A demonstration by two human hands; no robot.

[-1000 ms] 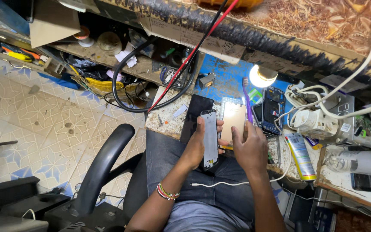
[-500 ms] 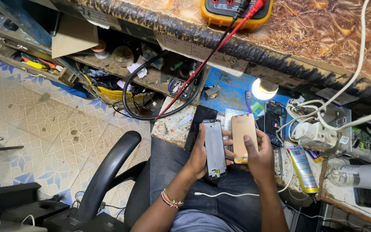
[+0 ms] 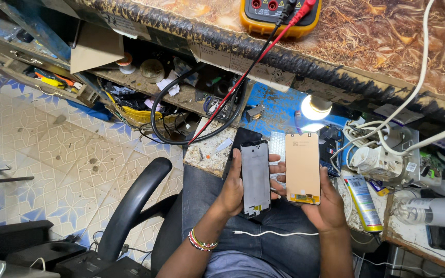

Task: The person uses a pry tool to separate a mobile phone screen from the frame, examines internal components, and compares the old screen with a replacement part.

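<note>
Copper-toned and flat, a phone display panel (image 3: 303,168) stands upright just right of the frame's centre, held in the right hand (image 3: 325,203) with the fingers wrapped behind it and the thumb along its lower right edge. Just beside it, a little left of centre, the left hand (image 3: 234,190) grips a grey phone frame (image 3: 255,177), fingers curled round its left side and back; the fingertips of both hands meet in the narrow gap between the two parts, which are near each other but not touching. A beaded bracelet (image 3: 202,241) circles the left wrist at lower centre. Both parts hang above the person's lap in dark jeans, where a thin white cable (image 3: 274,234) lies across. At the upper middle of the frame a yellow multimeter (image 3: 279,15) sits on the worn bench top, its red and black leads (image 3: 243,82) trailing down toward the centre. A lit bulb (image 3: 315,107) glows right of centre, a tube of adhesive (image 3: 362,202) lies to the right, and a black chair armrest (image 3: 132,203) curves at lower left over patterned floor tiles (image 3: 52,149).
</note>
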